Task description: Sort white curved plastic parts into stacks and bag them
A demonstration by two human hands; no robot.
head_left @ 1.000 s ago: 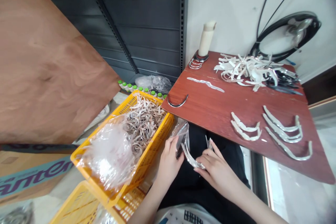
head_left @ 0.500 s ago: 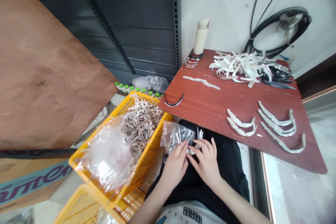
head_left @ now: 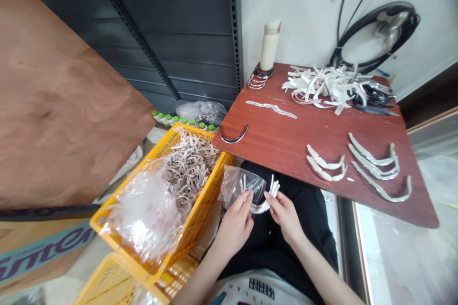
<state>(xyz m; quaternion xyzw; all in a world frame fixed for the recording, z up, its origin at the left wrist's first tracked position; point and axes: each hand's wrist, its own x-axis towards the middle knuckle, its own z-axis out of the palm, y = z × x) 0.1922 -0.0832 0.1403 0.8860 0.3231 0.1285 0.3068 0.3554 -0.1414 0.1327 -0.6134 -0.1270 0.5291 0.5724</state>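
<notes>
Both my hands are over my lap, just below the front edge of the red-brown table [head_left: 286, 143]. My left hand [head_left: 234, 226] pinches a clear plastic bag [head_left: 236, 183] together with one end of a bundle of white curved strips [head_left: 266, 200]. My right hand [head_left: 284, 214] grips the other end of that bundle, its fingers closed round the strips. Part of the bundle lies inside the bag's mouth. More white curved strips [head_left: 324, 164] lie in neat groups on the table near my hands.
A yellow basket [head_left: 202, 195] with several pale strips and a crumpled plastic bag [head_left: 146, 209] stands on my left, over a second yellow basket [head_left: 107, 286]. On the table: a tangled pile of strips [head_left: 329, 86], a cream bottle [head_left: 269, 46], a dark curved piece [head_left: 234, 136]. A wooden board [head_left: 64, 95] leans left.
My hands came together on the strip bundle, then lifted slightly; the bag's mouth is now round one end of the bundle. The camera has shifted a little to the right.
</notes>
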